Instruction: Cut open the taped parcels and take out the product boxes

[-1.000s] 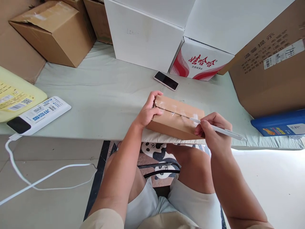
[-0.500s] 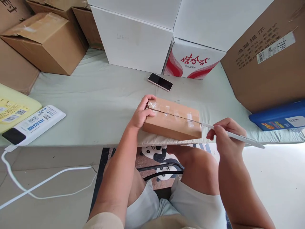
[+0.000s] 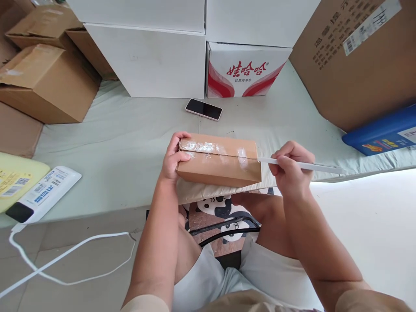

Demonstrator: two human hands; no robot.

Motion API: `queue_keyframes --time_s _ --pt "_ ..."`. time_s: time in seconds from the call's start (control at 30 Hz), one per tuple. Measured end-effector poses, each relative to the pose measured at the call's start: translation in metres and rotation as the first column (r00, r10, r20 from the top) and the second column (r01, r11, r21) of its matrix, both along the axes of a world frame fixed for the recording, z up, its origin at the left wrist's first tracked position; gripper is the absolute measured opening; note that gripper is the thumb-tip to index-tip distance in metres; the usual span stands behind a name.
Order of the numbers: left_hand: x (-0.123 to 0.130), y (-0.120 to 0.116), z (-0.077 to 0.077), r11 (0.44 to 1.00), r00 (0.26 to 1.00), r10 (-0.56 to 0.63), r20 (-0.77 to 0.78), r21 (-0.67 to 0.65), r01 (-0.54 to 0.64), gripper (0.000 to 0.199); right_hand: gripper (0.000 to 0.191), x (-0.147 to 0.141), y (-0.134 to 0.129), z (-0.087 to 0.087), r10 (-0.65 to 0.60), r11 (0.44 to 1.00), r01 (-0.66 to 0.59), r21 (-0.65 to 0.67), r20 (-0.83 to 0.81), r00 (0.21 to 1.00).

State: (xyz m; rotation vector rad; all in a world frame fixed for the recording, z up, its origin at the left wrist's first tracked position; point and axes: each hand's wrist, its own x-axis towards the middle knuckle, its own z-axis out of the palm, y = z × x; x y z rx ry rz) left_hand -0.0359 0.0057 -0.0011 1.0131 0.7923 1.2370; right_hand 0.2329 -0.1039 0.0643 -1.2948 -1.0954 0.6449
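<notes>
A small brown cardboard box [image 3: 221, 168] rests near the front edge of the cloth-covered surface, its top seam crossed by strips of clear tape. My left hand [image 3: 176, 157] grips the box's left end, thumb on top and fingers round the far side. In my closed right hand [image 3: 291, 167] is a slim white utility knife [image 3: 320, 168]. Its front end meets the right end of the box at the seam; how far the tip goes in is hidden. The knife's rear end sticks out to the right of the hand.
A phone [image 3: 203, 109] lies behind the box. White cartons [image 3: 146, 60] and a red-and-white carton [image 3: 245, 71] stand at the back. Brown boxes [image 3: 55, 86] are stacked left, a large carton [image 3: 360, 65] and blue container [image 3: 383, 132] right. A white power bank [image 3: 48, 190] with a cable lies left.
The camera view has shifted, so everything sits further left. My right hand holds the knife flatter, more in line with the seam. My left hand keeps the same grip on the box.
</notes>
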Motion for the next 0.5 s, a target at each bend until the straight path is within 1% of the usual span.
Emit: queue_keyframes --time_s 0.07,0.17,0.3,0.4,0.5 --pt "0.000 0.000 -0.001 1.000 1.000 0.009 0.000 -0.015 -0.009 0.052 0.011 0.000 0.002 -0.007 0.011 1.000 -0.011 0.011 0.051 0.999" --pt "-0.001 0.000 -0.002 1.000 0.999 -0.007 -0.035 0.000 0.007 0.052 0.013 0.003 -0.001 -0.017 -0.003 0.998 -0.004 0.058 0.128 0.992" --pt "-0.003 0.001 -0.003 1.000 0.998 -0.026 -0.059 0.013 0.027 0.053 0.019 0.012 -0.002 -0.028 0.009 0.997 -0.019 0.070 0.151 0.989" --pt "-0.005 0.000 -0.004 0.999 0.998 -0.033 -0.057 0.014 0.034 0.053 0.025 0.019 0.004 -0.035 0.071 0.997 -0.074 0.037 0.080 0.994" --pt "-0.006 -0.003 -0.003 1.000 0.999 -0.030 -0.045 -0.001 0.030 0.054 0.032 0.023 0.014 -0.040 0.179 0.983 -0.180 -0.025 -0.049 0.983"
